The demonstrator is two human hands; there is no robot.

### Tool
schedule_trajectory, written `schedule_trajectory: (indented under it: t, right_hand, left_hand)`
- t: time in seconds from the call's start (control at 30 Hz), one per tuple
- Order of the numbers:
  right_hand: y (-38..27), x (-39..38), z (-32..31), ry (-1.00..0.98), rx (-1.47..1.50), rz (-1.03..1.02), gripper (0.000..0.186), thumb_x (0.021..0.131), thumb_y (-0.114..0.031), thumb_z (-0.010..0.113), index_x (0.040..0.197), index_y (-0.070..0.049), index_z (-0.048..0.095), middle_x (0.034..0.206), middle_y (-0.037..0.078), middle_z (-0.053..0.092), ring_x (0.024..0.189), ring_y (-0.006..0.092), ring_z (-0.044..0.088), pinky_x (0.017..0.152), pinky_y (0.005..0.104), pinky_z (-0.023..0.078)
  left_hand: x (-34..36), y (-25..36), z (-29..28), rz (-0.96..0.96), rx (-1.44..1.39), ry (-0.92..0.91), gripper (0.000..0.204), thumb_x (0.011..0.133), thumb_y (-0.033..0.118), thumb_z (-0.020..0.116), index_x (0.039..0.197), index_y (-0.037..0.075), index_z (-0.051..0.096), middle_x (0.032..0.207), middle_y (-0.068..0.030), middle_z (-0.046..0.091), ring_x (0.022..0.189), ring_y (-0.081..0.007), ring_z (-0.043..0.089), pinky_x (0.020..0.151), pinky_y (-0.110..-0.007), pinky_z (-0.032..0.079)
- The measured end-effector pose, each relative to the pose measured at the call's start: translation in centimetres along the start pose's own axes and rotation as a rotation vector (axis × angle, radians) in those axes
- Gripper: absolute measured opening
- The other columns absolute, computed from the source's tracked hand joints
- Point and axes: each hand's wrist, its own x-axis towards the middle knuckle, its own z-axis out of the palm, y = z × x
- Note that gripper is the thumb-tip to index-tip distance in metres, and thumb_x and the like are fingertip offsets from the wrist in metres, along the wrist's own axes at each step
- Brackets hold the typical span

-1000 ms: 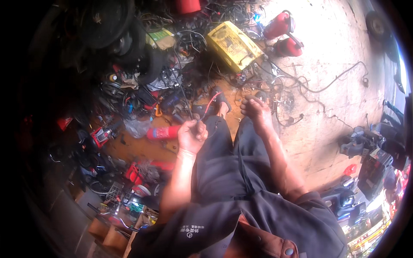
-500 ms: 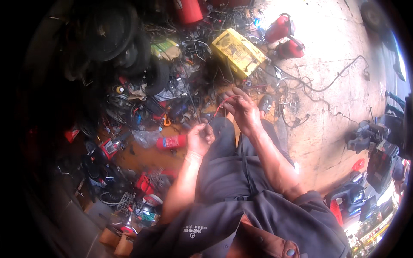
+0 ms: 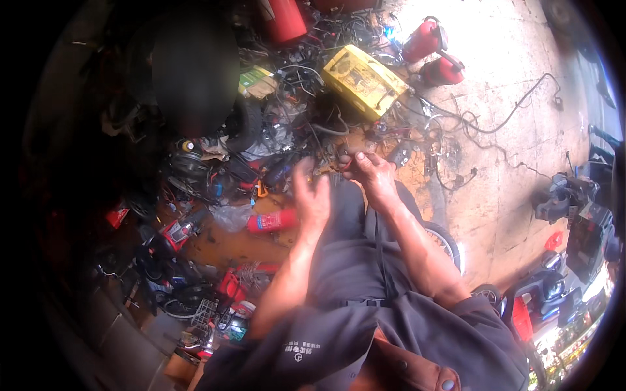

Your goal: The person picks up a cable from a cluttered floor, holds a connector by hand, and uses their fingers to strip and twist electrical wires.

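My left hand is raised over my left thigh, its fingers apart and slightly blurred, with nothing seen in it. Close to its right, my right hand is closed, thumb against the curled fingers. A short bit of red wire shows at those fingers; the rest of it is hidden by the hand. Below and left of my left hand lies a red cylinder with a printed label. Beyond both hands stands a grimy yellow box with cables around it.
Tangled cables, tools and parts cover the ground at left. Two red canisters stand behind the yellow box, and a larger red cylinder is at the top. A black cable crosses the pale floor. Vehicle parts line the right edge.
My left hand has let go of the red wire and opened, moving slightly up and right. My right hand has curled closed and come lower. A dark blurred shape now covers the upper left.
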Motion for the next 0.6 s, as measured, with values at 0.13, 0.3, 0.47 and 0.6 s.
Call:
schedule_trajectory:
  t: [0.13, 0.3, 0.47, 0.6]
  right_hand:
    - [-0.1, -0.2, -0.6, 0.029, -0.091, 0.101, 0.041, 0.091, -0.029, 0.049, 0.114, 0.005, 0.054, 0.103, 0.014, 0.06, 0.089, 0.02, 0.059, 0.081, 0.032, 0.048]
    - [-1.0, -0.1, -1.7, -0.012, -0.309, -0.078, 0.038, 0.091, -0.026, 0.05, 0.115, 0.003, 0.054, 0.104, 0.011, 0.059, 0.09, 0.017, 0.057, 0.077, 0.0289, 0.046]
    - [-1.6, -0.7, -0.8, 0.076, -0.25, -0.108, 0.033, 0.092, -0.023, 0.05, 0.113, 0.002, 0.055, 0.095, 0.007, 0.06, 0.082, 0.0139, 0.057, 0.072, 0.0277, 0.045]
    - [-1.6, -1.4, 0.0, 0.166, -0.07, -0.092, 0.031, 0.091, -0.022, 0.052, 0.111, 0.002, 0.055, 0.091, 0.006, 0.061, 0.081, 0.0138, 0.056, 0.071, 0.027, 0.045]
  left_hand:
    - [1.9, 3.5, 1.7, -0.166, -0.277, -0.314, 0.037, 0.087, 0.006, 0.051, 0.122, 0.0, 0.042, 0.102, -0.0085, 0.056, 0.092, -0.0142, 0.055, 0.075, -0.026, 0.048]
    - [2.2, 4.4, 2.3, -0.219, -0.316, -0.392, 0.02, 0.092, 0.01, 0.049, 0.108, 0.0, 0.052, 0.078, -0.0034, 0.057, 0.069, -0.0071, 0.054, 0.062, -0.021, 0.046]
    - [1.8, 3.7, 2.9, -0.302, -0.574, -0.211, 0.013, 0.091, 0.011, 0.05, 0.099, 0.001, 0.055, 0.068, -0.0005, 0.053, 0.056, -0.006, 0.048, 0.051, -0.021, 0.041]
    - [1.4, 3.8, 3.2, -0.355, -0.712, -0.16, 0.009, 0.09, 0.011, 0.05, 0.09, 0.002, 0.053, 0.062, 0.0003, 0.049, 0.05, -0.0062, 0.044, 0.046, -0.022, 0.038]
